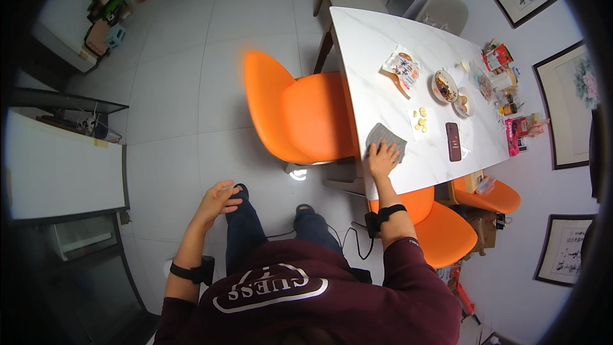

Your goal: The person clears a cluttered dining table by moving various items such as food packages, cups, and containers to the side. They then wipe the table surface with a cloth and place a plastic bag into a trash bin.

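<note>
My right hand [383,159] lies spread on a grey cloth [387,135], pressing it flat near the left front corner of the white marbled table [383,110]. The hand covers part of the cloth. Over the floor, my left hand [219,203] hangs in the air with its fingers apart and nothing in it. Just beyond the cloth, several pale yellow pieces [421,120] of food lie on a white sheet [420,135]. A dark red phone [453,142] rests to the right of them.
An orange chair [316,115] stands against the table's left side, another [445,235] at its near end. Farther along are a printed food packet [403,68], a bowl of food [445,86] and a bowl with eggs [463,101]. Jars and packets [508,105] line the wall side.
</note>
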The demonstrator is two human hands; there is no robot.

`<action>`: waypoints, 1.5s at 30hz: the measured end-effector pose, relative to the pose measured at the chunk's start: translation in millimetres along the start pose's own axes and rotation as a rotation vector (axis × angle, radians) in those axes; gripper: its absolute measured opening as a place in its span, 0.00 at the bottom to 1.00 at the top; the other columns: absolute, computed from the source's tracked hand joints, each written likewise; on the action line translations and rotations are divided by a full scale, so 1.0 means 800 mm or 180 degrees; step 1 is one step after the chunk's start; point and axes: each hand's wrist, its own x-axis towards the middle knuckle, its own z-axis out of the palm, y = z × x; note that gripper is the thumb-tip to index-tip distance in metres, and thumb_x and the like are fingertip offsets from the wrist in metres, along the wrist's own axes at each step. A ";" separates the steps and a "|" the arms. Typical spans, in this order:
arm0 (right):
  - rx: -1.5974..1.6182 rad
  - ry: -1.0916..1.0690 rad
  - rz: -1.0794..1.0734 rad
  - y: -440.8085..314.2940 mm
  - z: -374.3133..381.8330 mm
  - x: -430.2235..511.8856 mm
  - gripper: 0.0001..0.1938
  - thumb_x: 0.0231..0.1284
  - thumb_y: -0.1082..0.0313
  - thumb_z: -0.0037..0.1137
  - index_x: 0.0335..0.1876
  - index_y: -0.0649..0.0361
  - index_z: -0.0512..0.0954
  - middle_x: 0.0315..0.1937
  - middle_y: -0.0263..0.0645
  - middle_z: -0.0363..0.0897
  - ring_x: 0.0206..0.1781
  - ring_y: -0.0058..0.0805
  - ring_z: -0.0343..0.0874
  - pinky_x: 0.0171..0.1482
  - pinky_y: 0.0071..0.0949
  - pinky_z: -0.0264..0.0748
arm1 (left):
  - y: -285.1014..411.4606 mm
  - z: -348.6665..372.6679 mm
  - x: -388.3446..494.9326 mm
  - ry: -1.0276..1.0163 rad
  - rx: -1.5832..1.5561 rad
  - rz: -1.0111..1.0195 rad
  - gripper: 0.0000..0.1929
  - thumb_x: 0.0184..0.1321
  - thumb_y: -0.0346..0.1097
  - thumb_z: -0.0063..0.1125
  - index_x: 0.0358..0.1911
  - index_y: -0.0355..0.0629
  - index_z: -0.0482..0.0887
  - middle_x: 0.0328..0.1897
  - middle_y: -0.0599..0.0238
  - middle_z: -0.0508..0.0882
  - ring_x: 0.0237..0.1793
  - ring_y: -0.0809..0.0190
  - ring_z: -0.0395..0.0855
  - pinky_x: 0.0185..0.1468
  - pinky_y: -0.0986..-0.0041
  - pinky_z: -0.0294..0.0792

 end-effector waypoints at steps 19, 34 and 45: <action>-0.0251 -0.0238 0.0693 -0.157 0.077 0.120 0.36 0.71 0.39 0.34 0.80 0.41 0.47 0.80 0.52 0.34 0.80 0.65 0.29 0.76 0.60 0.36 | 0.200 -0.293 0.241 -0.0288 0.0547 -0.0076 0.25 0.71 0.43 0.50 0.65 0.35 0.68 0.61 0.48 0.78 0.52 0.51 0.85 0.53 0.66 0.78; 0.0171 -0.0495 0.0984 -0.401 0.047 0.314 0.38 0.69 0.34 0.37 0.80 0.41 0.47 0.81 0.52 0.31 0.80 0.64 0.25 0.77 0.58 0.37 | 0.531 -0.232 0.544 -0.1335 0.1579 -0.0120 0.27 0.73 0.47 0.48 0.66 0.35 0.67 0.65 0.46 0.75 0.54 0.52 0.84 0.56 0.66 0.77; 0.0628 -0.0094 0.1575 -0.459 0.080 0.400 0.41 0.66 0.32 0.43 0.79 0.42 0.49 0.79 0.58 0.32 0.78 0.70 0.26 0.77 0.56 0.33 | 0.753 -0.192 0.779 -0.1971 0.2077 0.0204 0.26 0.74 0.45 0.45 0.66 0.33 0.66 0.63 0.44 0.76 0.55 0.52 0.84 0.58 0.64 0.76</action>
